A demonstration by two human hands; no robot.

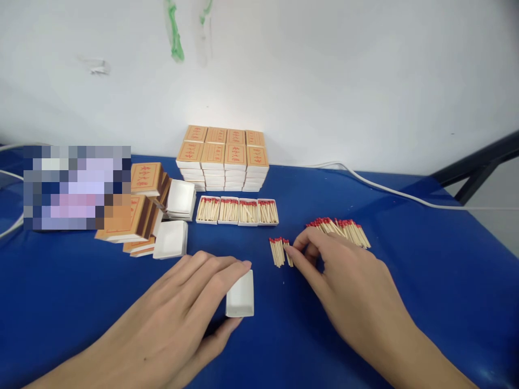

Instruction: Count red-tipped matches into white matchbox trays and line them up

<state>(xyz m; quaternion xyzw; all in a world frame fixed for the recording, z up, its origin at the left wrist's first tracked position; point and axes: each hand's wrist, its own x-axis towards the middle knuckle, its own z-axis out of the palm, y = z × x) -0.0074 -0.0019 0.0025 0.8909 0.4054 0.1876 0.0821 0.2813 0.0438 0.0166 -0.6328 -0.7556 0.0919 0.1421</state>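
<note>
My left hand [178, 302] grips a small empty white matchbox tray [242, 297] between thumb and fingers, its open side up, on the blue table. My right hand [340, 275] is closed in a pinch, thumb and index finger at the edge of a few red-tipped matches [288, 256]. Close to their left lies a small group of matches [277, 252], side by side. A larger pile of matches [344, 229] spreads behind my right hand, which partly hides it. Just how many matches are between my fingertips is hidden.
Several trays filled with matches [238, 210] stand in a row before stacked matchboxes [223, 156] at the wall. Empty trays [170, 239] and orange matchbox sleeves [125, 219] are piled at left, beside a pixelated area. A white cable [385, 189] runs along the back right.
</note>
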